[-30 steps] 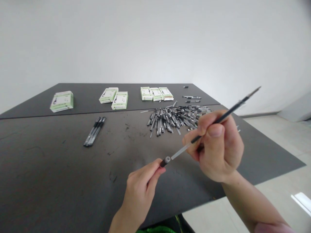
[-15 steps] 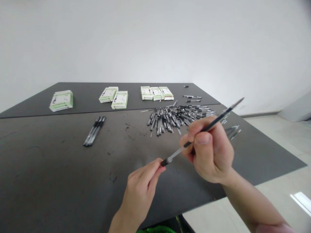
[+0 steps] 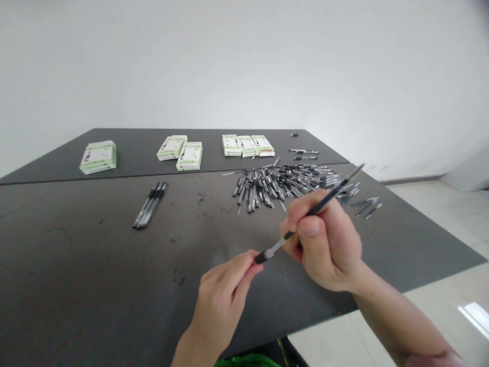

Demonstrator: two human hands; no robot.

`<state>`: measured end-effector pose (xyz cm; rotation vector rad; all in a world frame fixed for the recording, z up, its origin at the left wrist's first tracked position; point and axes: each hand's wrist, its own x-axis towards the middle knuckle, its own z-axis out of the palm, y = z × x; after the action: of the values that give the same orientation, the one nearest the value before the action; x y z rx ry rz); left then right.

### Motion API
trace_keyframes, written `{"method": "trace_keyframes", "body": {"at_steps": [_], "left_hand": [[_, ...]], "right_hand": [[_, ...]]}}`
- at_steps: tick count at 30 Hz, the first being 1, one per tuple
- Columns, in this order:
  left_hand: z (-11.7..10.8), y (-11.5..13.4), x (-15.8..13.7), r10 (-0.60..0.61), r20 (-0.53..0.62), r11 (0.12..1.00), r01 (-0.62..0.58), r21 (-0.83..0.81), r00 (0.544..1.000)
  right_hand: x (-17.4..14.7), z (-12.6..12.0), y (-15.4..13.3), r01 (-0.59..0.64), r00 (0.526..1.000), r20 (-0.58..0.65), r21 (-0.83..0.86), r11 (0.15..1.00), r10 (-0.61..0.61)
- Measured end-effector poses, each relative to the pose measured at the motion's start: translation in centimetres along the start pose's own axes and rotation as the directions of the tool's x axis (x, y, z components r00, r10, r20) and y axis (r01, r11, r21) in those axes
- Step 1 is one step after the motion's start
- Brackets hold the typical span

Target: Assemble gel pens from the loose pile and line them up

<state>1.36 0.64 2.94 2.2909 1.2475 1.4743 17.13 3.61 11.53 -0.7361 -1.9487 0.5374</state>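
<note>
My left hand (image 3: pixel 221 298) is closed around a pen barrel, mostly hidden in the fingers, with its dark grip end (image 3: pixel 263 257) showing at the fingertips. My right hand (image 3: pixel 324 242) pinches a thin pen refill (image 3: pixel 332 195) between thumb and fingers. The refill slants from lower left to upper right, its pointed tip up and away from me. Its clear lower end sits in the mouth of the barrel. Both hands are raised over the near part of the dark table (image 3: pixel 114 290).
A heap of pens and pen parts (image 3: pixel 267 186) lies beyond my right hand, with several loose refills (image 3: pixel 369 206) to its right. Three pens (image 3: pixel 150 205) lie side by side at left. White-green boxes (image 3: pixel 190 155) stand farther back, another box (image 3: pixel 98 156) at far left.
My right hand has moved slightly down and left, toward my left hand. The refill has slid deeper into the barrel, so less of it shows between the hands.
</note>
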Motion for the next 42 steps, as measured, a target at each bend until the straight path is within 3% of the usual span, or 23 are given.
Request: {"method": "trace_keyframes", "body": {"at_steps": [3, 7, 14, 19, 32, 37, 42], "left_hand": [[-0.3, 0.4, 0.2, -0.03, -0.017, 1.0, 0.03, -0.003, 0.999], [-0.7, 0.6, 0.3, -0.124, -0.037, 0.992, 0.122, -0.045, 0.992], [-0.9, 0.5, 0.1, -0.311, -0.037, 0.944, 0.304, -0.126, 0.95], [-1.0, 0.2, -0.1, -0.298, -0.097, 0.954, 0.292, -0.068, 0.95], [-0.8, -0.2, -0.6, -0.306, -0.15, 0.952, 0.301, -0.053, 0.94], [-0.8, -0.5, -0.9, -0.361, -0.168, 0.932, 0.357, -0.059, 0.917], [-1.0, -0.3, -1.1, -0.367, -0.156, 0.93, 0.363, -0.055, 0.917]], "right_hand": [[0.3, 0.4, 0.0, 0.077, 0.994, 0.07, 0.026, 0.997, -0.079], [0.7, 1.0, 0.6, 0.15, 0.968, 0.216, -0.079, 0.986, -0.13], [0.7, 1.9, 1.5, 0.075, 0.971, 0.235, -0.162, 0.984, -0.035], [0.4, 2.6, 1.9, 0.061, 0.971, 0.239, -0.216, 0.974, -0.008], [-0.4, 3.8, 2.7, 0.228, 0.918, 0.397, -0.496, 0.838, -0.014], [-0.9, 2.9, 3.0, 0.172, 0.96, 0.28, -0.522, 0.835, -0.023], [1.6, -0.9, 5.4, -0.01, 0.998, 0.04, -0.608, 0.794, 0.043]]}}
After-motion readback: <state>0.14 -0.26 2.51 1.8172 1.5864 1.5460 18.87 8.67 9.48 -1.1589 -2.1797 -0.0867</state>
